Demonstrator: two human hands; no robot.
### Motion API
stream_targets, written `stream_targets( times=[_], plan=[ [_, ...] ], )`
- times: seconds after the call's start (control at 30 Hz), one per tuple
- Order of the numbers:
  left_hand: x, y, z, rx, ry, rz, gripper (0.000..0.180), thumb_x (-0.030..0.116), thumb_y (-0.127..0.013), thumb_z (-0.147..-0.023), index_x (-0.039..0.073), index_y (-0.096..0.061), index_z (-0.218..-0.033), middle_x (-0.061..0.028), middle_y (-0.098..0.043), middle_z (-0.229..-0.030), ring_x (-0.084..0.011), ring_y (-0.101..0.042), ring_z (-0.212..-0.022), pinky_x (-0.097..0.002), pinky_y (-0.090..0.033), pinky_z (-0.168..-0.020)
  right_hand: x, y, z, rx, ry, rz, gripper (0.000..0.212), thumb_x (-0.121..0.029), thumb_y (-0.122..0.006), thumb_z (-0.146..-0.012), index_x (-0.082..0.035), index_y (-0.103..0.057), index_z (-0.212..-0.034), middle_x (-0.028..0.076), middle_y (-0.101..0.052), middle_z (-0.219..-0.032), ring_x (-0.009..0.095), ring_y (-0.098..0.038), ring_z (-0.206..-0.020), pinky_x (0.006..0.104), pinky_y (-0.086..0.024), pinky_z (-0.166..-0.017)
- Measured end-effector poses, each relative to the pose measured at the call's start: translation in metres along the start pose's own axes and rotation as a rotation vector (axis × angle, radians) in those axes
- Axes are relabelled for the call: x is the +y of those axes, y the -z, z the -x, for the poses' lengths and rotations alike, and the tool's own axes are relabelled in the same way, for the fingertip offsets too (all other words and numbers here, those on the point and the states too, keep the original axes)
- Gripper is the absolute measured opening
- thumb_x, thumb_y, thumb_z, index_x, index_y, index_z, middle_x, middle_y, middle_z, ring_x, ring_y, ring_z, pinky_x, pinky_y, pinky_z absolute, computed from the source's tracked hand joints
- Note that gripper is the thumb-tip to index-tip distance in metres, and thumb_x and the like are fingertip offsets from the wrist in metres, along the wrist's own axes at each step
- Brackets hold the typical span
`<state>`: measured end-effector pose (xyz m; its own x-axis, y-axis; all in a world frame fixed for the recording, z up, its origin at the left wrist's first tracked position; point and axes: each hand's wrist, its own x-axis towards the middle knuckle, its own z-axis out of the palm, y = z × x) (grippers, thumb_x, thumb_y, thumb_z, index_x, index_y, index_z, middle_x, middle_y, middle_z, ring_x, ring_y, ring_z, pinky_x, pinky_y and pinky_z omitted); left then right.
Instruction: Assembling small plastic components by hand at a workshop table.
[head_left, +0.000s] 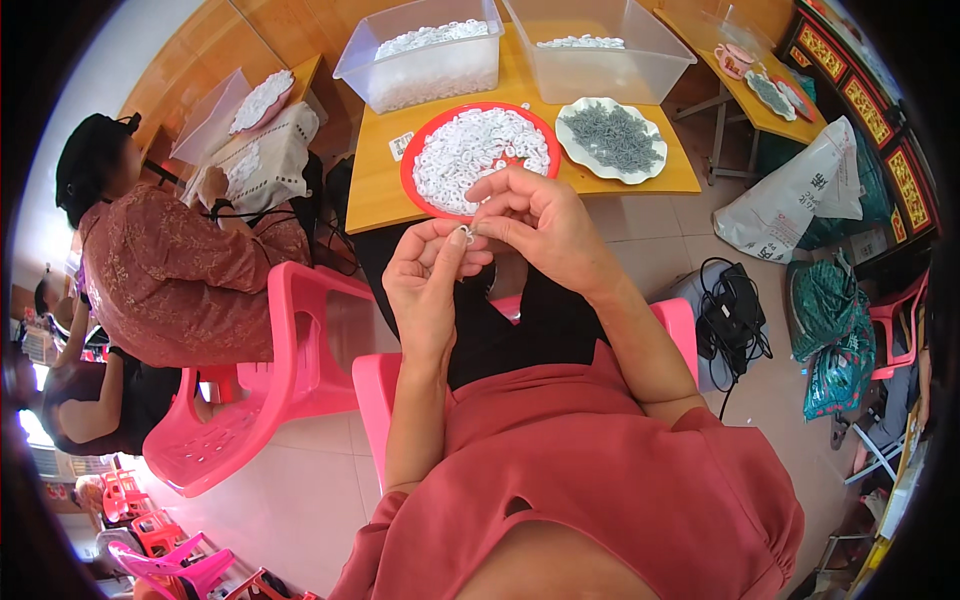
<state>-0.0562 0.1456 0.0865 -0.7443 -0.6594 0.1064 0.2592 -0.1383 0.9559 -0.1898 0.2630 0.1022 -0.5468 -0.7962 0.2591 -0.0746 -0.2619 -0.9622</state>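
Left hand, right hand, fingers pinched round one small whitish piece, red plate and scalloped plate beyond

Small part: white. Loose rings: white; round tray: red. Thin pieces: grey; scalloped plate: white. Table: yellow-brown. 2 armchairs: pink. Wearer's blouse: plain brick-red; trousers: black. Co-worker's top: dull red, paler floral print. Cabinet panels: red, gold patterning. Sack: white. Knotted bags: green. Floor tiles: pale beige.
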Motion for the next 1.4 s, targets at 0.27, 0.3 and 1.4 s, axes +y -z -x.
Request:
stream_targets(
  times=[0.27, 0.3, 1.4],
  plan=[
    [-0.001, -0.002, 0.002, 0.002, 0.006, 0.000, 0.017, 0.008, -0.066, -0.103, -0.005, -0.064, -0.114, -0.0125, -0.076, -0.096, -0.0141, -0.074, -0.079, -0.0232, -0.057, -0.072, 0.000, 0.002, 0.001, -0.017, 0.014, 0.045, 0.023, 0.000, -0.068, -0.098, 0.003, -0.063, -0.120, 0.003, -0.073, -0.094, 0.007, -0.068, -0.090, 0.0237, -0.055, -0.083],
    [-0.001, -0.002, 0.002, 0.001, 0.000, -0.016, 0.017, 0.008, -0.066, -0.103, -0.005, -0.064, -0.114, -0.0122, -0.076, -0.096, -0.0140, -0.074, -0.080, -0.0231, -0.057, -0.072, 0.000, 0.002, 0.001, -0.016, 0.018, 0.057, 0.024, 0.000, -0.068, -0.098, 0.002, -0.063, -0.121, 0.003, -0.074, -0.093, 0.007, -0.068, -0.090, 0.0237, -0.054, -0.083],
    [-0.009, -0.001, 0.001, 0.042, -0.060, -0.011, 0.015, 0.006, -0.067, -0.102, -0.004, -0.063, -0.113, -0.0123, -0.076, -0.096, -0.0143, -0.074, -0.078, -0.0230, -0.057, -0.072, 0.004, 0.005, -0.002, -0.053, 0.013, 0.020, 0.030, -0.005, -0.070, -0.099, 0.005, -0.065, -0.126, 0.008, -0.077, -0.100, 0.009, -0.071, -0.094, 0.0247, -0.056, -0.085]
  ],
)
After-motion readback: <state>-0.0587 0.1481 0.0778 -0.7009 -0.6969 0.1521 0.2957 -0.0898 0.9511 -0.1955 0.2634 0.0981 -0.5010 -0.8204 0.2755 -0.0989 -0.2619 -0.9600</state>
